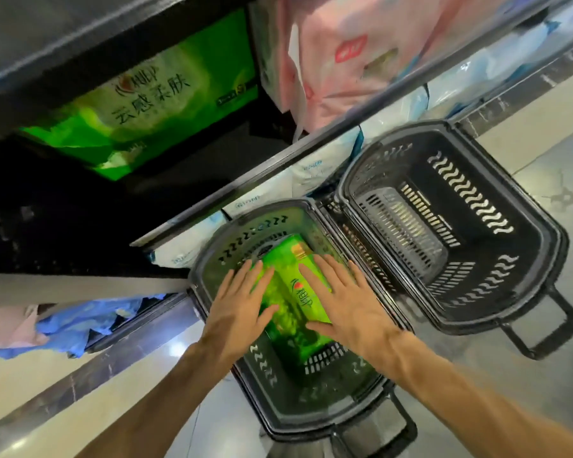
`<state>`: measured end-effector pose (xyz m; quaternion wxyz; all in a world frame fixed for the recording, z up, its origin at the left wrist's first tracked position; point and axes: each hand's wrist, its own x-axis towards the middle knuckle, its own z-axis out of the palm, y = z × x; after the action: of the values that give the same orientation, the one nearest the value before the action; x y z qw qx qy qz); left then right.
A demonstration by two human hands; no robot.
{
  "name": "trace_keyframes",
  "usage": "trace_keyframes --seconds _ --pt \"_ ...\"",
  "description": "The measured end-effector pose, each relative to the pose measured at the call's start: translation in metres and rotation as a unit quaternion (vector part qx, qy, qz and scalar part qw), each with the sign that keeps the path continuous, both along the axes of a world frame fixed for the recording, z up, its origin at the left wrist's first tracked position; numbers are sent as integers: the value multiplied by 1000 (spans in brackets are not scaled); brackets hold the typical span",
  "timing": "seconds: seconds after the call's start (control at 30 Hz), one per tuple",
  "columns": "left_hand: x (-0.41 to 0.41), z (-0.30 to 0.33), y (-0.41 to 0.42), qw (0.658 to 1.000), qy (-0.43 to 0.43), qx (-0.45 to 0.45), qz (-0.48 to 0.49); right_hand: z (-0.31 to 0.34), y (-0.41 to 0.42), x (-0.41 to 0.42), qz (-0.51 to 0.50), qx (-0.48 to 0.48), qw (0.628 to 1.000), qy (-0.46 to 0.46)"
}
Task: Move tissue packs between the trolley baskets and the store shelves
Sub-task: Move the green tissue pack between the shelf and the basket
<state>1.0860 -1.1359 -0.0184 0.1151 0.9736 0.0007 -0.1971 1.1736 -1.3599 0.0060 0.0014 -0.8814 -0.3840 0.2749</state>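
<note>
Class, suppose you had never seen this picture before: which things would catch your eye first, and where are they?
First, the bright green tissue pack in the near basket, with the left hand and right hand laid flat on it. Next, the dark basket to its right, and a matching green pack on the shelf above.

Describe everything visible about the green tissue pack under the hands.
The green tissue pack is a rectangular block in glossy green plastic wrap with a red-and-dark printed logo and a gold patch at its far end. It lies slightly tilted in the nearer black basket. The left hand and the right hand rest flat on top, fingers straight and spread, with no grip closed round it.
</note>
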Motion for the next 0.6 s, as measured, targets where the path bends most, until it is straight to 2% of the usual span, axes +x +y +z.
trace_keyframes --seconds 0.17,0.23,0.33,0.4,0.5,0.6 --pt "10 -86 3 999 51 -16 -2 -79 -8 -35 -128 -32 986 104" --pt "16 -119 4 997 73 -12 6 -111 -11 -49 -195 -36 969 146" --pt "27 -171 5 999 44 19 -13 -160 -13 -66 -300 -33 934 194" --pt "36 -204 8 997 65 48 -21 -192 -14 -76 -382 -37 889 252" --pt "58 -250 12 990 120 74 -17 -237 -14 -94 -506 -40 801 317" --pt "78 -294 18 985 158 65 15 -273 -10 -111 -591 -5 702 397"
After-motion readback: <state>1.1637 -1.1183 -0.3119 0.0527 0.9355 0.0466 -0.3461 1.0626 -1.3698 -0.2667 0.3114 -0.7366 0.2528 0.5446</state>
